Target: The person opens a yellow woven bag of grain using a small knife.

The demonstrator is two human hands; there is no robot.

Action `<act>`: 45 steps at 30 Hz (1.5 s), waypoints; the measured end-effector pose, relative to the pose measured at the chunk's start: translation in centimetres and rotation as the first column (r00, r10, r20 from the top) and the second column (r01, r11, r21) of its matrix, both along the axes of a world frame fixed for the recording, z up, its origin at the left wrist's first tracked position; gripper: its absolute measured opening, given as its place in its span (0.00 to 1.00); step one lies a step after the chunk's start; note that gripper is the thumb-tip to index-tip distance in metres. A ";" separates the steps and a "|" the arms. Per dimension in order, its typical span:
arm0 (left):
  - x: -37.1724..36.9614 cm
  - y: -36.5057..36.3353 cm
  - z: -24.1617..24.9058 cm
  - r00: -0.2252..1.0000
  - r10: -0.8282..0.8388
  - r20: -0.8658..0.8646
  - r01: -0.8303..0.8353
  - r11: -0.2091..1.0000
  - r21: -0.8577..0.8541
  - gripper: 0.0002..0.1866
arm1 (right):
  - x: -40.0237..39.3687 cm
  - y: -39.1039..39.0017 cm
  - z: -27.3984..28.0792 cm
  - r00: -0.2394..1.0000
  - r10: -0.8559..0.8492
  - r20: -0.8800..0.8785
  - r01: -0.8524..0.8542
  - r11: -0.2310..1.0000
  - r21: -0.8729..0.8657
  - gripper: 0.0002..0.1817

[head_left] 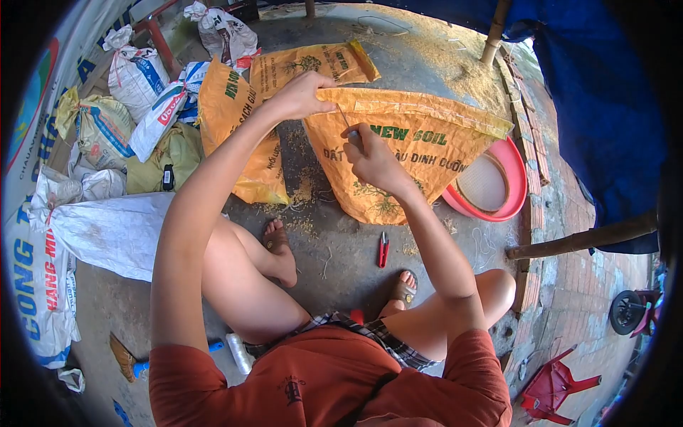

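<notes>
An orange woven sack (409, 181) printed "NEW SOIL" is stretched out in front of me, its folded top edge lined with pale stitching. My left hand (304, 98) pinches the sack's upper left corner. Just below and to the right, my right hand (377, 162) is closed around the handle of an awl-like tool (343, 115), whose thin metal shaft points up at the folded edge near my left fingers. On the ground below the sack lies a pair of red-handled thread snips (383, 250).
Two more orange sacks (260, 171) lie to the left, beside several filled bags (107, 132). A pink basin (524, 174) with a sieve (484, 183) sits at right. Wooden poles (583, 238) and a blue tarp (590, 99) border that side. A white thread spool (239, 354) lies by my hip.
</notes>
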State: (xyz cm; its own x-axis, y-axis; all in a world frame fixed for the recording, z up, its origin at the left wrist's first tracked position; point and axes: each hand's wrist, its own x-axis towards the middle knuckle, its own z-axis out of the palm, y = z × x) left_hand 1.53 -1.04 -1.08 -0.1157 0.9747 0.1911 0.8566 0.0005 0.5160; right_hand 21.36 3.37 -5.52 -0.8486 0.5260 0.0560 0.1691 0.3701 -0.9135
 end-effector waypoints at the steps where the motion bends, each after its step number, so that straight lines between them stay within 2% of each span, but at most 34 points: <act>1: 0.0 0.0 0.0 1.000 0.000 -0.001 0.000 1.000 0.000 0.17 | 0.1 -0.2 0.4 0.998 0.011 0.060 -0.005 0.995 -0.104 0.14; 2: 0.0 0.0 0.1 1.000 0.003 -0.011 -0.003 1.000 0.004 0.17 | 0.0 -0.2 0.4 0.998 0.011 0.060 -0.005 0.994 -0.105 0.14; 4: -0.1 0.1 -0.2 1.000 0.005 -0.021 -0.005 1.000 0.006 0.16 | -0.2 -0.2 0.1 0.990 0.081 -0.114 -0.126 0.874 -0.469 0.14; 5: -0.3 0.2 -0.5 1.000 -0.006 -0.021 0.007 0.999 0.049 0.16 | -0.2 0.2 0.0 0.990 0.080 -0.115 -0.126 0.874 -0.469 0.14; 6: -0.5 0.3 -0.7 1.000 -0.016 -0.022 0.018 0.996 0.093 0.15 | -0.3 0.9 -0.1 0.963 0.082 -0.258 -0.255 0.597 -0.761 0.14; 7: -0.4 0.2 -0.6 1.000 -0.015 -0.023 0.017 0.996 0.093 0.15 | -0.4 1.2 -0.2 0.923 0.025 -0.385 -0.381 0.218 -0.899 0.14; 8: -0.3 0.1 -0.6 1.000 -0.005 -0.004 0.005 0.996 0.087 0.15 | -0.4 1.2 -0.2 0.923 0.026 -0.385 -0.381 0.218 -0.899 0.14; 13: 0.2 -0.3 -0.7 1.000 -0.002 0.007 0.001 0.990 0.138 0.14 | -0.2 1.2 -0.4 0.934 0.086 -0.347 -0.347 0.445 -0.825 0.14; 14: 0.7 -0.5 -0.4 0.999 0.032 0.021 -0.034 0.991 0.130 0.14 | -0.3 0.9 -0.6 0.934 0.087 -0.346 -0.348 0.445 -0.825 0.14; 15: 1.3 -0.8 -0.2 0.997 0.063 0.033 -0.067 0.990 0.121 0.14 | -0.5 0.4 -1.0 0.975 0.070 -0.212 -0.169 0.851 -0.498 0.14; 16: 1.8 -0.8 -0.1 0.998 0.060 0.032 -0.064 0.991 0.121 0.14 | -0.6 0.0 -1.3 0.994 -0.021 -0.104 0.021 1.000 -0.002 0.14; 17: 2.2 -0.8 -0.1 0.997 0.078 0.024 -0.080 0.988 0.134 0.13 | -0.7 -0.2 -1.4 0.989 -0.124 -0.080 0.144 0.932 0.332 0.13; 18: 2.6 -1.0 -0.1 0.995 0.098 0.015 -0.099 0.984 0.147 0.13 | -0.7 -0.2 -1.4 0.989 -0.123 -0.082 0.143 0.933 0.331 0.13; 22: 3.4 -1.2 -0.8 0.997 0.060 -0.038 -0.047 0.961 0.273 0.11 | 0.0 -0.2 0.0 0.998 -0.039 -0.046 0.040 0.999 0.009 0.16; 23: 3.5 -1.2 -0.9 0.993 0.073 -0.093 -0.041 0.951 0.307 0.11 | 0.2 -0.1 0.1 0.999 -0.020 -0.041 0.017 0.997 -0.074 0.17; 24: 3.6 -1.3 -1.0 0.985 0.088 -0.147 -0.033 0.940 0.341 0.10 | 0.6 0.3 0.2 0.999 -0.023 -0.042 0.020 0.997 -0.074 0.17; 25: 3.6 -1.2 -1.2 0.985 0.087 -0.149 -0.031 0.939 0.342 0.10 | 0.9 1.0 0.3 0.982 0.071 -0.176 -0.153 0.847 -0.510 0.15; 26: 3.6 -1.2 -1.4 0.987 0.086 -0.138 -0.029 0.928 0.372 0.10 | 0.9 1.5 0.4 0.938 0.093 -0.334 -0.335 0.493 -0.803 0.13; 27: 3.5 -1.1 -1.5 0.988 0.087 -0.126 -0.029 0.915 0.403 0.10 | 0.5 2.0 -0.2 0.910 0.019 -0.414 -0.411 0.180 -0.894 0.13; 28: 3.5 -1.1 -1.4 0.988 0.091 -0.127 -0.032 0.914 0.405 0.10 | 0.3 2.2 -0.5 0.910 0.023 -0.415 -0.412 0.181 -0.893 0.13; 31: 3.7 -1.1 -1.5 0.991 0.100 -0.088 -0.057 0.918 0.392 0.10 | 0.4 2.5 -0.6 0.851 0.005 -0.525 -0.522 -0.098 -0.847 0.14; 32: 3.8 -1.0 -1.7 0.992 0.090 -0.083 -0.050 0.914 0.403 0.09 | 0.4 2.0 -0.5 0.851 0.007 -0.526 -0.523 -0.095 -0.847 0.14; 33: 3.7 -1.0 -1.7 0.994 0.083 -0.077 -0.044 0.910 0.413 0.09 | 0.4 1.2 -0.4 0.949 0.098 -0.300 -0.298 0.592 -0.749 0.15; 34: 3.7 -1.1 -1.7 0.993 0.086 -0.077 -0.047 0.909 0.414 0.09 | 0.4 0.6 -0.1 0.998 0.001 -0.064 -0.014 0.980 -0.200 0.15; 36: 3.9 -1.0 -1.7 0.993 0.025 -0.117 0.032 0.888 0.459 0.09 | 0.4 0.5 0.1 0.997 0.007 -0.072 -0.025 0.969 -0.247 0.15; 40: 3.7 -1.1 -2.0 0.989 0.063 -0.131 0.000 0.899 0.439 0.09 | 0.6 0.4 0.3 0.994 0.038 -0.100 -0.077 0.903 -0.422 0.13; 42: 3.7 -1.1 -2.1 0.996 0.033 -0.080 0.010 0.877 0.481 0.09 | 0.6 0.6 0.7 0.993 0.044 -0.109 -0.090 0.885 -0.457 0.13; 45: 3.8 -1.2 -1.9 0.996 0.056 -0.065 -0.020 0.890 0.455 0.09 | 0.8 0.8 1.0 0.989 0.067 -0.131 -0.133 0.790 -0.599 0.14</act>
